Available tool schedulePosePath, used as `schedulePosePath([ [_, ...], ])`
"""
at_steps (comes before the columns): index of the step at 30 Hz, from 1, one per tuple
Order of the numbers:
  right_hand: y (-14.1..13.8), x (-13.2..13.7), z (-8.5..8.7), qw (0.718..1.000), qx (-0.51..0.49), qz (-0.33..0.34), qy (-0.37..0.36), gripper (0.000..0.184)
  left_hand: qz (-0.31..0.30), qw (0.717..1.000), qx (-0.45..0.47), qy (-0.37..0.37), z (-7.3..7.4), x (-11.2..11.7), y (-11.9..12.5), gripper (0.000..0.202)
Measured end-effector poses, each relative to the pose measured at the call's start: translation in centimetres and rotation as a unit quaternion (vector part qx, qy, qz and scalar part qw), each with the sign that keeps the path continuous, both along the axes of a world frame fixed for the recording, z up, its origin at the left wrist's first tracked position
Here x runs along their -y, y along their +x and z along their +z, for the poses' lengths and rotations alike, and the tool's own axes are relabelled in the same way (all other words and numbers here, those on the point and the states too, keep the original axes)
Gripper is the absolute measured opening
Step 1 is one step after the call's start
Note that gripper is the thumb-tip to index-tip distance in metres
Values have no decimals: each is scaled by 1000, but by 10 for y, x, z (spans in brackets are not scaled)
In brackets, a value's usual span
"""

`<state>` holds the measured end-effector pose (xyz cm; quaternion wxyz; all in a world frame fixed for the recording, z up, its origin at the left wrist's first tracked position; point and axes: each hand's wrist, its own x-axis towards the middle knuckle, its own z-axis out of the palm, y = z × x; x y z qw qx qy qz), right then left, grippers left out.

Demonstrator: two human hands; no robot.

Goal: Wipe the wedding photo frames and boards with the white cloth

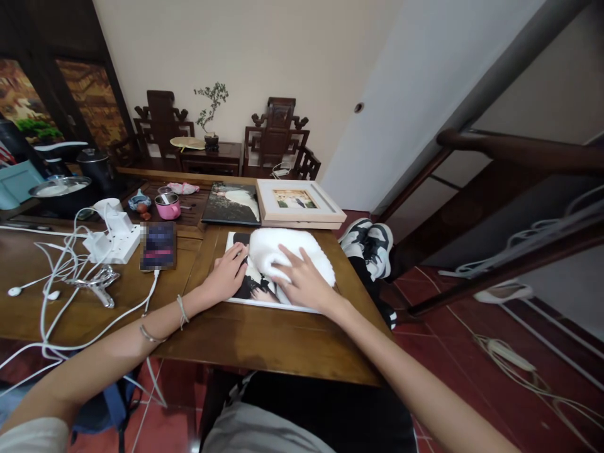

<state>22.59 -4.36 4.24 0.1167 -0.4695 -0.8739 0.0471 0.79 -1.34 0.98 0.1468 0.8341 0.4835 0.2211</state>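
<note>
On the table in front of me lies a white-edged photo panel [244, 289], a picture with dark and white areas. A fluffy white cloth [309, 247] covers its upper right part. My right hand [302, 280] rests on the cloth with its fingers spread, pressing into a fold. At the panel's left edge, my left hand [229, 270] lies with its fingers stretched over the picture. The cloth and both hands hide much of the picture.
Behind the panel are a dark photo panel [231, 204] and stacked light wooden frames [302, 217]. Leftward sit a phone [165, 246], a power strip [117, 242] with tangled white cables and a pink cup [168, 206]. Someone's sneakers [377, 242] show past the table's right edge.
</note>
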Motion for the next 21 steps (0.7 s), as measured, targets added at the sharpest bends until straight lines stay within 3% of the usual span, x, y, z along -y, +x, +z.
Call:
schedulePosePath([
  [4,7,66,5,998,-20,57,-24,32,0,1000,-5,-6,0,1,0,46],
  [7,13,84,6,996,-41,70,-29,30,6,1000,-2,-9,0,1,0,46],
  [10,17,64,3,997,-53,53,-26,35,4,1000,-1,-3,-1,1,0,46],
  [14,12,4,-1,999,-47,-7,-19,38,4,1000,7,-4,-2,0,-1,45],
  [17,-2,-29,-1,997,-44,-55,-8,40,6,998,63,-3,-2,-2,-1,44],
  [19,-13,-33,0,998,-33,-59,-1,40,21,992,127,0,0,-3,-1,46],
  [21,-22,-23,3,1000,-21,-19,-3,39,46,979,196,11,3,-3,0,49],
])
